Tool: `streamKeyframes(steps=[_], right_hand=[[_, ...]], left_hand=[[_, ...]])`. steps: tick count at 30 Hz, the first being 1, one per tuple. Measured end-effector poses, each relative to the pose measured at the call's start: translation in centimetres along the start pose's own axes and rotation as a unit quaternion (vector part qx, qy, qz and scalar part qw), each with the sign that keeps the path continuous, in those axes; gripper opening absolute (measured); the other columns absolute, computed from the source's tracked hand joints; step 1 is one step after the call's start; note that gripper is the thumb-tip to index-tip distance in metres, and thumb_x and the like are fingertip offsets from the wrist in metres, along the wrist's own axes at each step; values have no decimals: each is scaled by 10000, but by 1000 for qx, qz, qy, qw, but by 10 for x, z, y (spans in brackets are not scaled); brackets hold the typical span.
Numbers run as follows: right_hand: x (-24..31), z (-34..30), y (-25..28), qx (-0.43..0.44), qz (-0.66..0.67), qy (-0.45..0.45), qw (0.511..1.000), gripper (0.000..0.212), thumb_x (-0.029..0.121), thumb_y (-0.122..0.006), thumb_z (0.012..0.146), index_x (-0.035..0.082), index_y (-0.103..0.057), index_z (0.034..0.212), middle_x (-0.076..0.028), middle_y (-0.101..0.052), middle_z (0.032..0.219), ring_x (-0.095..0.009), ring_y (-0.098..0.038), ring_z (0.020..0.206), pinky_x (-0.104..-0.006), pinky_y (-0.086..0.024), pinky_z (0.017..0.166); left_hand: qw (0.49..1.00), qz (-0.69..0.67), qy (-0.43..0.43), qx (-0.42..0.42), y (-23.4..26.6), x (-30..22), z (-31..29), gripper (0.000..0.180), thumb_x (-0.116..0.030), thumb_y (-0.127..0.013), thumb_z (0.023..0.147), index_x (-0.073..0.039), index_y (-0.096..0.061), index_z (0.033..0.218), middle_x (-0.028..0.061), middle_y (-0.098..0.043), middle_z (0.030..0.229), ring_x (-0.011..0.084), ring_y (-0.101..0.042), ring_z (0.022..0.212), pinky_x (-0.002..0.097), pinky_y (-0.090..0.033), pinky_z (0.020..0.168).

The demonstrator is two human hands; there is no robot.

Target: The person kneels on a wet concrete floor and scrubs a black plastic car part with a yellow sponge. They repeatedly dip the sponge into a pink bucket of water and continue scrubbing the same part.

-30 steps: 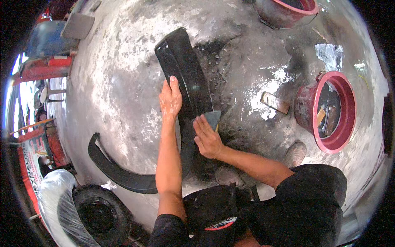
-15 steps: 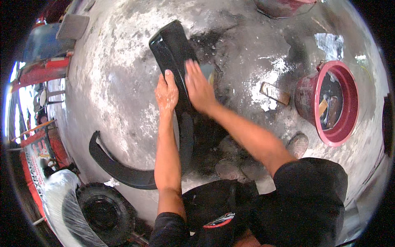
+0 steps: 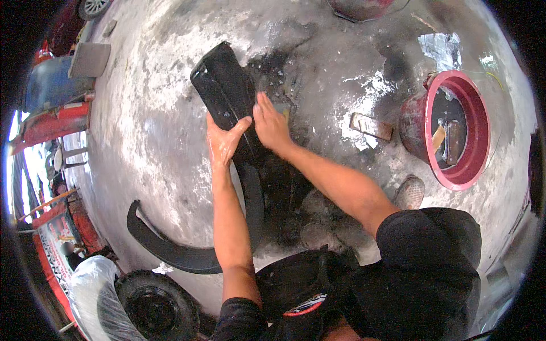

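A black plastic fender flare (image 3: 222, 79), wet-looking with water drops, slants up and to the left in front of me. My left hand (image 3: 223, 139) grips it with the thumb across its face and the fingers around its left edge. My right hand (image 3: 269, 124) lies along the right edge with straight fingers held close together; whether anything thin is under the palm is hidden. A curved black flare (image 3: 176, 250) on the floor sweeps behind my left forearm; I cannot tell whether it joins the held piece.
At right stands a pinkish-red tub (image 3: 418, 125) with water and blocks in it. Near it are a rectangular block (image 3: 371, 126) and my sandal (image 3: 410, 192). Another tub (image 3: 364, 7) is at the far edge. A wheel (image 3: 151, 304) and plastic-wrapped item (image 3: 96, 290) lie lower left.
My left thumb has swung across the flare's face. The right hand has slid from its face to its right edge. The view has shifted slightly.
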State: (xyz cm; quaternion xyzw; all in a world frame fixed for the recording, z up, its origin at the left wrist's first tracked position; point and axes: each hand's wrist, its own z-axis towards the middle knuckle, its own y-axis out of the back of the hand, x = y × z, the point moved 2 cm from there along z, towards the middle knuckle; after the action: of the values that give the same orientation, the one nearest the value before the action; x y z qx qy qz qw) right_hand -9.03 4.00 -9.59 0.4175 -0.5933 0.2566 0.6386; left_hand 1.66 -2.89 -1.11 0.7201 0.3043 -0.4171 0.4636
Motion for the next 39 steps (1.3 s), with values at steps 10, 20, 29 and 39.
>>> streamKeyframes(steps=[10, 20, 29, 39], right_hand=[[12, -2, 4, 28, -1, 0, 1000, 545, 283, -350, 1080, -91, -408, 1471, -292, -404, 1538, -396, -377, 1453, -443, -278, 1217], [-7, -15, 2, -5, 6, 14, 1000, 506, 221, -420, 1061, -117, -418, 1437, -328, -471, 1462, -444, -443, 1382, -441, -341, 1177], [-3, -81, 8, 34, -58, 130, 989, 521, 204, -427, 1053, -111, -391, 1467, -314, -379, 1541, -464, -302, 1473, -478, -247, 1230], [8, -134, 9, 99, -30, 180, 978, 543, 186, -435, 1035, -59, -360, 1513, -244, -362, 1587, -397, -332, 1486, -646, -91, 1203]], left_hand=[[999, 9, 37, -20, 13, -9, -4, 605, -192, -848, 735, 1, -601, 1253, 116, -718, 1079, 229, -683, 960, 362, -538, 881], [999, -8, 53, -1, 5, -12, -6, 549, -154, -840, 765, 4, -609, 1237, 111, -717, 1094, 219, -682, 938, 353, -545, 865], [1000, -8, 17, -5, 13, -9, -7, 537, -153, -835, 773, 4, -604, 1232, 104, -718, 1076, 209, -675, 954, 346, -532, 884], [999, 15, -3, -28, 22, -9, -2, 555, -173, -843, 769, 5, -602, 1237, 117, -726, 1083, 199, -687, 939, 344, -542, 863]])
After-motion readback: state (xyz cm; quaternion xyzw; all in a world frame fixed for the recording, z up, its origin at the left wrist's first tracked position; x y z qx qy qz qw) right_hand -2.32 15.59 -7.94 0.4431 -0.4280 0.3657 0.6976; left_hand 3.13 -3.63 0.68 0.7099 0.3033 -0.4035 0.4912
